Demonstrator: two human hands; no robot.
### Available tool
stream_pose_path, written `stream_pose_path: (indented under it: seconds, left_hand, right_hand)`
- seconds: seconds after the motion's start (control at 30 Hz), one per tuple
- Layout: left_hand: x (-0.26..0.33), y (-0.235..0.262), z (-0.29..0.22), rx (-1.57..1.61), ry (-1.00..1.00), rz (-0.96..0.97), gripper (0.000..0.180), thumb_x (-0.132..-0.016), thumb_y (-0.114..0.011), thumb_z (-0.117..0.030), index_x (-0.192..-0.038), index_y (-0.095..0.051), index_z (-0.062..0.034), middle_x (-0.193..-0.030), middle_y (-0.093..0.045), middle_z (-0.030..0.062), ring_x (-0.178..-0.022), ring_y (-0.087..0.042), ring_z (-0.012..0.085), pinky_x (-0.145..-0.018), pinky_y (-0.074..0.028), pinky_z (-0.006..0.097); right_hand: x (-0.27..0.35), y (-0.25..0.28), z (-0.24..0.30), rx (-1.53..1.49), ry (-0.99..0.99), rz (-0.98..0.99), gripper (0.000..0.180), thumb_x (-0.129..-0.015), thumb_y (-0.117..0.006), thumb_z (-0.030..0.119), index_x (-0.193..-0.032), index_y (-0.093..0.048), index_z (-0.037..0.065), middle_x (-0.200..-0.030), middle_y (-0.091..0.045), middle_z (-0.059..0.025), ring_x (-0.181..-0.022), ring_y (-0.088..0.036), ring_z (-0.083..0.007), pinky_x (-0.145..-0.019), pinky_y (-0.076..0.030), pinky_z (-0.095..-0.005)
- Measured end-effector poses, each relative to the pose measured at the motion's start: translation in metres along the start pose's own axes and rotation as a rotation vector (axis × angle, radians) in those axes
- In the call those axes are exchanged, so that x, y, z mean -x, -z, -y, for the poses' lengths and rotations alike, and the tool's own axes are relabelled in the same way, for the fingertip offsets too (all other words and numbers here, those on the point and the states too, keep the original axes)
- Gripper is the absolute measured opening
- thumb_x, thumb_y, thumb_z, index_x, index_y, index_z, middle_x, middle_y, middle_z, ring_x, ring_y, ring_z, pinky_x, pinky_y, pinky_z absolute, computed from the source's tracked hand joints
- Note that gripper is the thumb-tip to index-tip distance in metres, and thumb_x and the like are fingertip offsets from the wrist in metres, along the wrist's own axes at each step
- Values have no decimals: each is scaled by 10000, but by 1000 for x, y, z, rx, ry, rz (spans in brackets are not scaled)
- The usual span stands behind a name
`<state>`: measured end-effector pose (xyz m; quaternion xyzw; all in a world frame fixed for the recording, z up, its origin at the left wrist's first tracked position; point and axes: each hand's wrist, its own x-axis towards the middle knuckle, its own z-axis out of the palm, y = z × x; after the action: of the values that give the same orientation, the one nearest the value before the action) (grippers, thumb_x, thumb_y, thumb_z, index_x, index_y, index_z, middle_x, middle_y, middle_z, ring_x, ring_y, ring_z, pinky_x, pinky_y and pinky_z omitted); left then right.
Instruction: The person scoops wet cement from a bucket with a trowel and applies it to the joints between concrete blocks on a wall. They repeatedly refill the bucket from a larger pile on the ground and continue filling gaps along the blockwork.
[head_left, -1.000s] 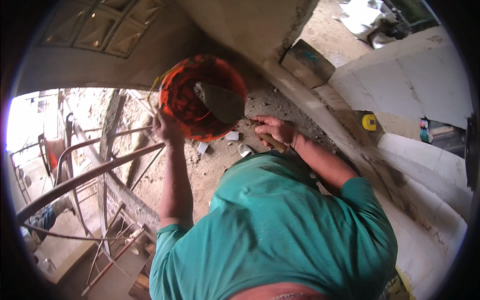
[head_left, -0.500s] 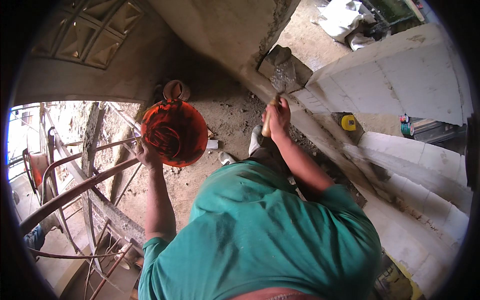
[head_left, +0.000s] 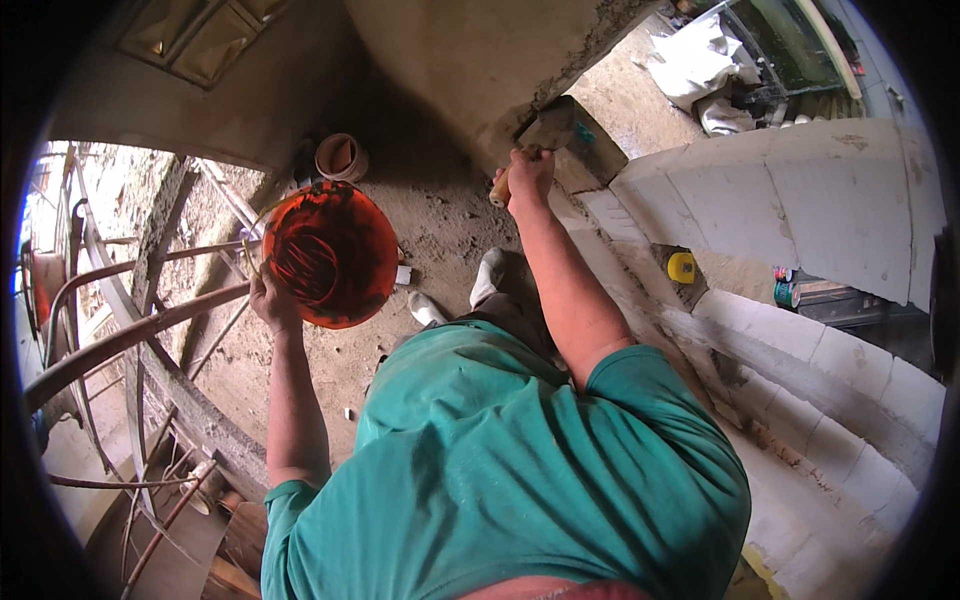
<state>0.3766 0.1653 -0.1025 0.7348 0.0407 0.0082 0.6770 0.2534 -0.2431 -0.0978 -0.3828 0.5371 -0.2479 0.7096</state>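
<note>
My left hand (head_left: 272,298) grips the left rim of an orange bucket (head_left: 378,262), which is tilted so that its dark-smeared inside shows. My right hand (head_left: 527,180) is closed around the wooden handle of a tool (head_left: 501,192), ahead and to the right of the bucket. The tool's working end lies beside a block-like ledge (head_left: 592,150) at the foot of the rough wall; its shape cannot be made out.
A small pale bucket (head_left: 341,158) stands on the dirt floor beyond the orange one. Curved metal bars (head_left: 140,338) crowd the left side. Pale block walls (head_left: 790,195) run along the right, with a yellow tape measure (head_left: 681,267) in a gap.
My right hand has moved forward and left with the wooden-handled tool, and its handle has turned. The orange bucket and my left hand have shifted slightly left in view.
</note>
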Motion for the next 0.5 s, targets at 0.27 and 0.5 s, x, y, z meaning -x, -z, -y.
stream_pose_path:
  seconds: [0.27, 0.5]
  left_hand:
    - [9, 2, 11, -31, 27, -31, 265, -1017, -530, -220, -809, -620, -82, -702, -560, -78, -605, -436, 7, -538, -350, 197]
    - [8, 4, 15, -84, 14, -33, 272, -1016, -535, -219, -799, -620, -79, -693, -554, -83, -598, -421, 5, -529, -334, 192]
  right_hand:
    - [-4, 9, 7, 142, 11, 34, 372, -893, -573, 59, -1196, -357, 43, -1019, -506, -148, -590, -568, -230, -468, -492, -359]
    - [-3, 13, 11, 139, -15, 43, 352, -893, -565, 73, -1187, -371, 65, -1015, -506, -136, -611, -573, -229, -472, -494, -358]
